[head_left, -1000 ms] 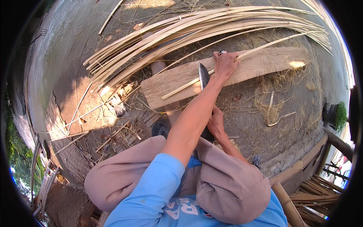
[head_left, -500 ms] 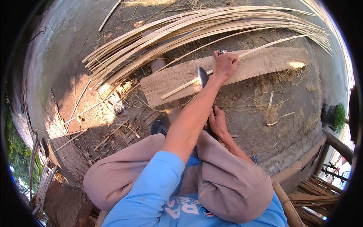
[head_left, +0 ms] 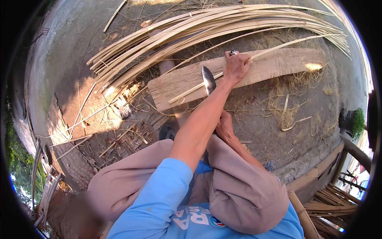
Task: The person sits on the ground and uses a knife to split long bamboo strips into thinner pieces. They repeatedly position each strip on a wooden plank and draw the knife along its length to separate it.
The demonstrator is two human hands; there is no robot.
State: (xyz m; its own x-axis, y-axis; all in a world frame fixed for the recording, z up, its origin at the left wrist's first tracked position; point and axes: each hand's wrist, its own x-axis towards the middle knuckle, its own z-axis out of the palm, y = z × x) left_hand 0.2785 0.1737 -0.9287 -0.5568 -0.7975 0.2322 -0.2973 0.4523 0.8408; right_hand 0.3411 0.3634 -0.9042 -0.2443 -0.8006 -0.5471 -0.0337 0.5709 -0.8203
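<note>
My left hand (head_left: 237,67), with a ring on one finger, is closed around a thin pale bamboo strip (head_left: 189,92). It presses the strip down on a long wooden board (head_left: 290,65). The strip runs out to both sides of the hand, its near end lying at the board's left part. My right hand (head_left: 225,124) sits lower, partly behind my left forearm, its fingers wrapped round the knife's handle, which is mostly hidden. The dark, wide knife blade (head_left: 208,79) rises past the left forearm, tip up, across the strip just left of my left hand.
A bundle of long bamboo strips (head_left: 175,38) lies beyond the board. Fine shavings (head_left: 286,89) litter the ground, with offcuts at the left. My bent knees (head_left: 246,187) are close below the hands. A bamboo rail (head_left: 318,169) stands at the lower right, a potted plant (head_left: 357,123) at the right.
The knife blade has shifted a little left and up along the strip, and my right hand has moved left with it. My left hand stays in nearly the same spot.
</note>
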